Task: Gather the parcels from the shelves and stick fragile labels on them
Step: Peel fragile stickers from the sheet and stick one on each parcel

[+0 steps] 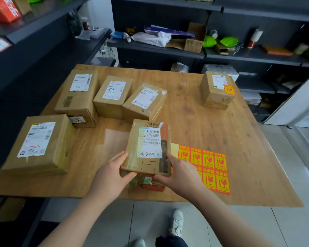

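A brown cardboard parcel [148,148] with a white shipping label sits near the front of the wooden table [212,132]. My left hand [112,173] grips its near left corner and my right hand [180,172] grips its near right corner. A sheet of orange and yellow fragile labels [210,166] lies on the table just right of this parcel, partly under it. Several other brown parcels stand on the table: a large one [37,145] at the front left and three in a row behind, the leftmost [77,97]. A far-right parcel [216,90] carries a fragile label [228,89].
Dark shelving [159,49] runs along the back and left, holding a white bag, green bags, an open carton and an orange box. A low shelf edge stands close to the table's left side. Grey floor tiles [284,229] and my shoes show below the table's front edge.
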### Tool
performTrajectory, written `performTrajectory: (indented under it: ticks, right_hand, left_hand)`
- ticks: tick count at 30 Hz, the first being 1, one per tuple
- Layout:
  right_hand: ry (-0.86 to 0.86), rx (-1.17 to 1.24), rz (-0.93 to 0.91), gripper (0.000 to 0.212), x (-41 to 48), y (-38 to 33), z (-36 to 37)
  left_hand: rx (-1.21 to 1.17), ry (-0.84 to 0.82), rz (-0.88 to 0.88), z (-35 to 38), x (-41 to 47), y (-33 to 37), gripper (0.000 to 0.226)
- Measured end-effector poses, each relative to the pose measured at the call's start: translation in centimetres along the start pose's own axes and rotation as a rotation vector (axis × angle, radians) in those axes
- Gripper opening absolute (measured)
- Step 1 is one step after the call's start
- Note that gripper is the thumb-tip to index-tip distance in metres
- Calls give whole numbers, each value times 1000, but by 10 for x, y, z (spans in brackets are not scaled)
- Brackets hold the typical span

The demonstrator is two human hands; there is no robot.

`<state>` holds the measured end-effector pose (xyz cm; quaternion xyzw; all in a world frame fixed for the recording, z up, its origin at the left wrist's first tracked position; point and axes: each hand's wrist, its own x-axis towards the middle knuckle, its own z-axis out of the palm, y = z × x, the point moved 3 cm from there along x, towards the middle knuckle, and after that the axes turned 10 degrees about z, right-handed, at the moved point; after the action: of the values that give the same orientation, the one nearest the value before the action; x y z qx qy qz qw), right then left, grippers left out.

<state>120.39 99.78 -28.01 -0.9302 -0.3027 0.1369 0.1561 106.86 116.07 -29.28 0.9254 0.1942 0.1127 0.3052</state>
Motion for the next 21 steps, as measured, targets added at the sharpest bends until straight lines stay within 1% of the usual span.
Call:
performTrajectory:
  ticks: [5, 8, 10, 13, 16, 19, 21]
  right_hand:
    - [-27, 7, -45, 69, 13, -14, 25]
    - [-62, 36, -62, 73, 18, -8, 32]
    - [-66, 58, -53, 76, 21, 4, 30]
    - [-42, 24, -13, 71, 29, 33, 22]
    - [-51, -140, 55, 61, 42, 72, 20]
    - [-119, -264, 138, 63, 51, 110, 26]
    - [-171, -301, 158, 68, 53, 133, 32]
  left_hand:
    - [5, -16, -83, 1, -4, -17, 75]
    - [38, -52, -82, 7, -6, -19, 72]
    - [112, -71, -80, 11, -3, -15, 72]
    - [265, -25, 31, 19, 11, 10, 63]
    - [326, 4, 204, 36, 30, 49, 50]
    - [326, -61, 334, 68, 51, 82, 44]
    - [323, -180, 323, 96, 64, 96, 45]
